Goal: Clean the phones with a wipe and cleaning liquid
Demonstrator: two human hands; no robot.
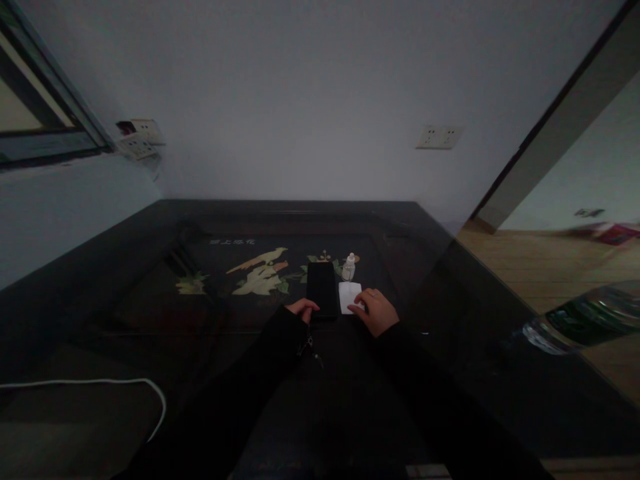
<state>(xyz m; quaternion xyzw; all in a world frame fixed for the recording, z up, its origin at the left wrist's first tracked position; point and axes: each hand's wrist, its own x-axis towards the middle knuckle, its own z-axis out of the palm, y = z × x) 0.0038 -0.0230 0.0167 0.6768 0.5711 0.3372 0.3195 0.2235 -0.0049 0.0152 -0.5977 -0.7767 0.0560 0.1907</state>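
A black phone (321, 288) lies flat on the dark table (150, 313), which is painted with a bird and leaves. My left hand (301, 309) rests at the phone's near left corner, its fingers curled against the edge. Just right of the phone sits a white folded cloth or pad (349, 295). My right hand (376, 311) has its fingertips pressed on that white pad. A small white bottle (349, 267) stands upright just behind the pad. Both my arms are in black sleeves.
A white cable (125, 385) runs across the table's near left. Wall sockets (439, 137) are on the wall behind, and more sockets (140, 138) at the left corner. A plastic bottle (580, 323) lies at the right edge. A doorway opens onto a wooden floor on the right.
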